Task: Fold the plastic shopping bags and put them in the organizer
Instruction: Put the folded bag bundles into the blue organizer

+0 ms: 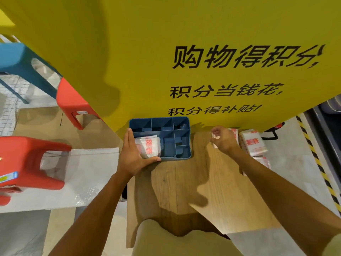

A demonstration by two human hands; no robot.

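Observation:
A blue divided organizer (181, 124) stands at the far end of the wooden table (184, 191), against a yellow board. Folded white bags with red print (149, 147) fill its near-left compartment. My left hand (132, 154) holds the organizer's left corner, fingers straight along the side and thumb along the front rim. My right hand (224, 139) hovers to the right of the organizer with its fingers curled over a white bag (234, 134) lying there; whether it grips the bag is unclear. A stack of white plastic bags (253, 142) lies further right.
The yellow board with black lettering (203, 71) rises right behind the organizer. Red stools (27, 161) and a blue stool (18, 58) stand on the floor to the left. Black-and-yellow hazard tape (317, 159) runs along the floor at right.

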